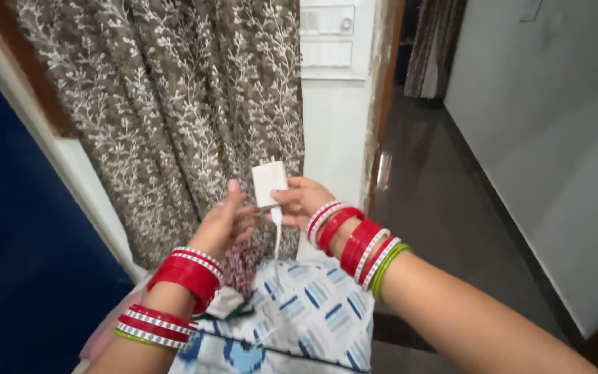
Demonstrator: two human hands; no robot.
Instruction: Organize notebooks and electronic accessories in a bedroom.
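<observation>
Crossing the lower frame from both bottom corners, two forearms stacked with red, white-studded and green bangles point(365, 251). Beneath them, at bottom centre, a white cloth with blue blocks point(320, 312), spread flat.

Just above, at mid-frame, met around a white charger plug point(270, 181). Right hand point(301, 201) came in from the right, thumb and fingertips closed on the plug's lower right edge, gripping it. Left hand point(224, 223) sat just left of and slightly below the plug, fingers loosely curled, one fingertip raised beside its lower left corner; contact with the plug or the lead could not be told. Plug stood upright between the two hands, prongs pointing up, topping both sets of knuckles. Thin white cable point(277, 242) dropped from its base, hanging straight down between the wrists toward the cloth.

Farther back, filling the upper left, a brown curtain with pale branch print point(174, 90). Right of it, at top centre, a white wall panel with switches point(327, 31). Beyond, at upper right, a dark glossy floor point(437, 194) running along a pale wall.
</observation>
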